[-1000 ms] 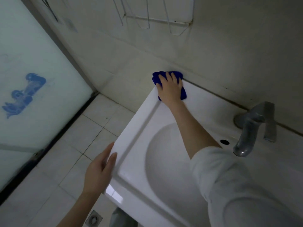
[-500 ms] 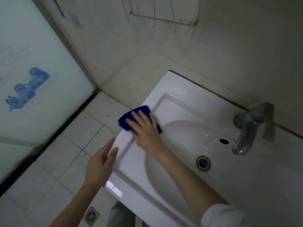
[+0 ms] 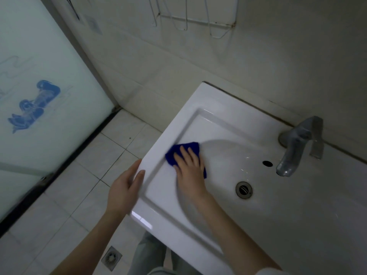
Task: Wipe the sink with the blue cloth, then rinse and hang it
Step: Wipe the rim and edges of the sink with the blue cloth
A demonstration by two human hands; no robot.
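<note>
A white ceramic sink (image 3: 216, 116) fills the middle and right of the head view. The folded blue cloth (image 3: 178, 150) lies on the sink's left inner ledge, at the edge of the bowl. My right hand (image 3: 189, 167) presses flat on the cloth with straight fingers, covering most of it. My left hand (image 3: 126, 187) rests against the sink's left outer edge, fingers straight. The drain (image 3: 243, 189) shows at the bowl's bottom.
A grey metal tap (image 3: 297, 147) stands at the sink's back right, with an overflow hole (image 3: 267, 163) below it. A white wire rack (image 3: 192, 18) hangs on the tiled wall above. A frosted glass door (image 3: 39, 100) is left; a floor drain (image 3: 111, 258) lies below.
My right hand has dragged the cloth from the sink's far left corner down the left rim, then slightly inward onto the inner ledge. My left hand has stayed at the outer edge.
</note>
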